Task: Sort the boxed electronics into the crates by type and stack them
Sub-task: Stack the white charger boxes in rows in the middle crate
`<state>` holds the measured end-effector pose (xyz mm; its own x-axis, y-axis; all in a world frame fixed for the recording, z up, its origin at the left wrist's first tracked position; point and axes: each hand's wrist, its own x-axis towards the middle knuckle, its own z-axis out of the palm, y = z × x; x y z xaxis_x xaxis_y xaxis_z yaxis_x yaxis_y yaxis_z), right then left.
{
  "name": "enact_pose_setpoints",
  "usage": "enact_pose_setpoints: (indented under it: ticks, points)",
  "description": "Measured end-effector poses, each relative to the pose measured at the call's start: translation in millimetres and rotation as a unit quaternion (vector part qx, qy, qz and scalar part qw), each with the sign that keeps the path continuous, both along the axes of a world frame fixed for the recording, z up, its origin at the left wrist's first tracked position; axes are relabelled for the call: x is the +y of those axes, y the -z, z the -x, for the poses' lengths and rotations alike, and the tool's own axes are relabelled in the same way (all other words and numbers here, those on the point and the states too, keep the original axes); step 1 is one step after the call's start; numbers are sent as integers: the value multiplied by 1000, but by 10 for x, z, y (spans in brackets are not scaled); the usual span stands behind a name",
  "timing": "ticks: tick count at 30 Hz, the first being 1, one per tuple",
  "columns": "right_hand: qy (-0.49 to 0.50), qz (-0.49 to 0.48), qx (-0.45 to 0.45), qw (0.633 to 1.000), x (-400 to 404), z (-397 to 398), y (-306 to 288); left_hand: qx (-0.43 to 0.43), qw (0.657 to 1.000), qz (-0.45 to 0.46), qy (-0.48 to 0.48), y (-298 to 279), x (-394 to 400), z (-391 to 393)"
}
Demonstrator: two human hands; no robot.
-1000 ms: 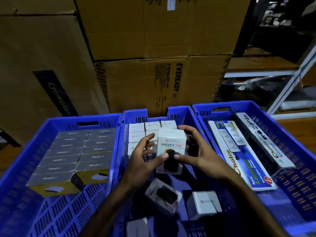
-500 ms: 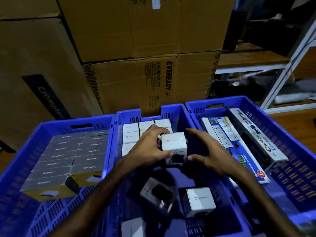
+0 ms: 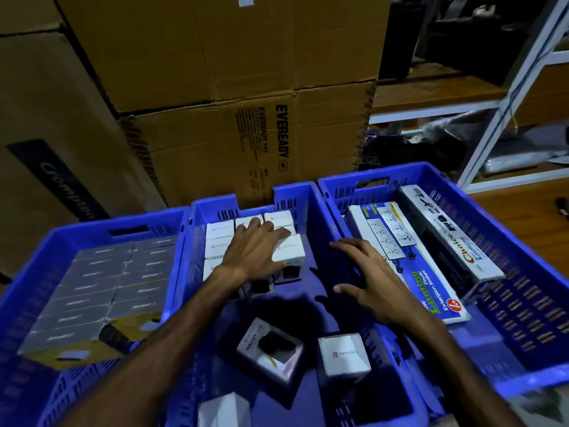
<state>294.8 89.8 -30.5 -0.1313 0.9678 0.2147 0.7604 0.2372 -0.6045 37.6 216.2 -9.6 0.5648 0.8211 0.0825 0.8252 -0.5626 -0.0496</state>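
Left hand (image 3: 257, 251) now flat on white box (image 3: 289, 252); cardboard cartons (image 3: 246, 87) behind.

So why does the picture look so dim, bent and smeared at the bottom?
Head view: dim light; the hands throw a dark shadow onto the middle crate floor; the wide lens bows the shelf frame; the lower right corner is motion-blurred.

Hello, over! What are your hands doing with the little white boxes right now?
Left hand flat on white box, pressing it into the row. Right hand open, holding nothing. Two loose boxes left in middle crate.
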Motion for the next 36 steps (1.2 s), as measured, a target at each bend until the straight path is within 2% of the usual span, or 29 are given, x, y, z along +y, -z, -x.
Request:
enact_pose_setpoints:
  ticks: [3, 10, 17, 22, 25, 27, 29, 31, 34, 36]
  points:
    - [2, -2, 12, 1000, -5, 0, 6, 40, 999, -19, 11, 93, 20, 21]
    - [11, 0, 21, 1000, -26, 12, 1, 61, 998, -28, 13, 225, -87, -72]
    - [12, -2, 19, 1000, -37, 13, -21, 43, 998, -53, 3, 394, -149, -47]
    - [12, -3, 17, 1000, -45, 21, -38, -5, 1000, -28, 4, 342, -309, -19]
    - [14, -2, 18, 1000, -53, 17, -48, -40, 997, -13, 63, 213, -540, -42]
    - [9, -4, 16, 1000, -53, 17, -41, -49, 991, 38, 121, 161, -731, -11]
    - [8, -6, 12, 1000, -52, 14, -38, -2, 979, 140, 145, 173, -889, 61]
    - [9, -6, 4, 1000, -45, 18, -44, 99, 961, 215, 142, 244, -980, 134]
    - [10, -9, -3, 1000, -33, 31, -51, 246, 919, 292, 92, 376, -1005, 185]
    - [8, -10, -5, 1000, -27, 39, -39, 280, 908, 301, 80, 459, -1049, 192]
